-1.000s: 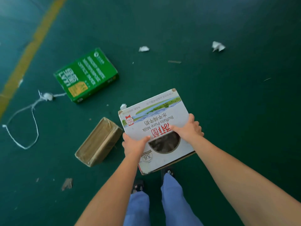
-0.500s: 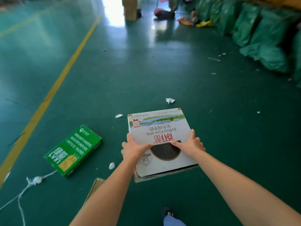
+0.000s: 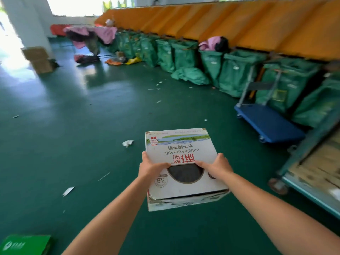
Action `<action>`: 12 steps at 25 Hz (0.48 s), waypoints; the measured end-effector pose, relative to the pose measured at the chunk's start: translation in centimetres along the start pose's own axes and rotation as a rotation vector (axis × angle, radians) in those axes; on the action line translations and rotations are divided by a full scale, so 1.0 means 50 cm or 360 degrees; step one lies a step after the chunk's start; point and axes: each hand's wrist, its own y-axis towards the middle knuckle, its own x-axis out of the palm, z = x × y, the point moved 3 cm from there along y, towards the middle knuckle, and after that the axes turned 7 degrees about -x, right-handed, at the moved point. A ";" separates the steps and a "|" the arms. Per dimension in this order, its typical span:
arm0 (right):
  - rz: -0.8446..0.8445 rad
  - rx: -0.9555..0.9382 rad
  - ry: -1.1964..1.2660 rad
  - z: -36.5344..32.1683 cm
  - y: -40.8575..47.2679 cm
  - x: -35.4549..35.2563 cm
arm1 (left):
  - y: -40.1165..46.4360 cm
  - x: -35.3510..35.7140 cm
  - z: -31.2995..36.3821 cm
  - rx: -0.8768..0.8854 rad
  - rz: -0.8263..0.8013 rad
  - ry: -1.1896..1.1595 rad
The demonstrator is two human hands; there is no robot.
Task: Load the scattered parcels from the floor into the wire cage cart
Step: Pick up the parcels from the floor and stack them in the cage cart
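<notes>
Green floor [image 3: 77, 126], littered with scraps. Both my hands, left [image 3: 151, 167] and right [image 3: 216, 165], grip milk carton [image 3: 181, 162] at its side edges, held mid-air. Stiff cardboard, probably moderately heavy; supporting underneath seems safer.

head cam | faces forward-down | close over hands [image 3: 185, 167] | single view

One white milk carton [image 3: 181, 159] between two hands, left [image 3: 150, 167] and right [image 3: 217, 167]; one green box [image 3: 25, 244] near left; one blue platform trolley [image 3: 266, 122] right; two cardboard boxes [image 3: 37, 59] far left.
</notes>
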 end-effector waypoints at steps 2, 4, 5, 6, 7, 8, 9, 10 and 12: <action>0.0059 0.0080 0.0069 0.069 -0.003 -0.079 | -0.018 0.093 0.042 0.0027 -0.0132 0.0069; 0.0148 0.0160 0.0131 0.147 -0.014 -0.166 | -0.051 0.203 0.078 0.0060 -0.0253 0.0161; 0.0198 0.0199 0.0152 0.188 -0.019 -0.211 | -0.070 0.259 0.095 0.0084 -0.0310 0.0209; 0.0243 0.0238 0.0180 0.234 -0.021 -0.255 | -0.088 0.317 0.113 0.0114 -0.0367 0.0246; 0.0296 0.0278 0.0222 0.285 -0.026 -0.303 | -0.111 0.380 0.134 0.0147 -0.0429 0.0275; 0.0353 0.0310 0.0256 0.334 -0.033 -0.351 | -0.136 0.443 0.153 0.0174 -0.0493 0.0300; 0.0415 0.0346 0.0285 0.389 -0.042 -0.407 | -0.169 0.515 0.170 0.0198 -0.0566 0.0327; 0.0465 0.0371 0.0309 0.436 -0.051 -0.458 | -0.199 0.580 0.184 0.0220 -0.0626 0.0361; 0.0570 0.0423 0.0310 0.534 -0.070 -0.563 | -0.262 0.715 0.213 0.0271 -0.0723 0.0420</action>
